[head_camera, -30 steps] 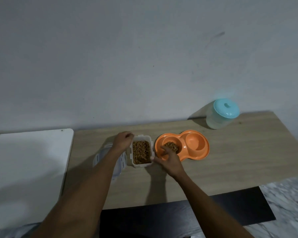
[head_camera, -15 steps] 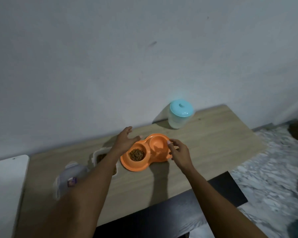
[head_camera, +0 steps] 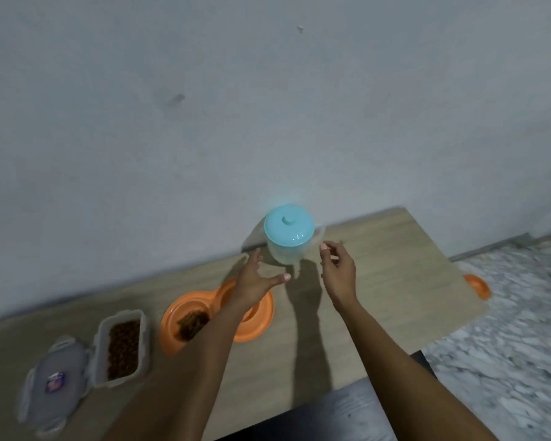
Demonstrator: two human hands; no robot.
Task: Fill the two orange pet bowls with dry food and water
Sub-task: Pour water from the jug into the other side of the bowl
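An orange double pet bowl lies on the wooden table. Its left cup holds brown dry food; my left forearm covers most of the right cup. A translucent jug with a light blue lid stands at the back by the wall. My left hand is open just left of the jug, fingers spread, not touching it. My right hand is open just right of the jug, near its handle, holding nothing.
An open clear box of dry food sits at the left, its lid flat beside it. An orange object lies on the marble floor past the table's right edge. A grey wall stands behind the table.
Both hands left the orange bowl and rose toward the blue-lidded jug. The view swung right, so the food box and bowl now sit lower left.
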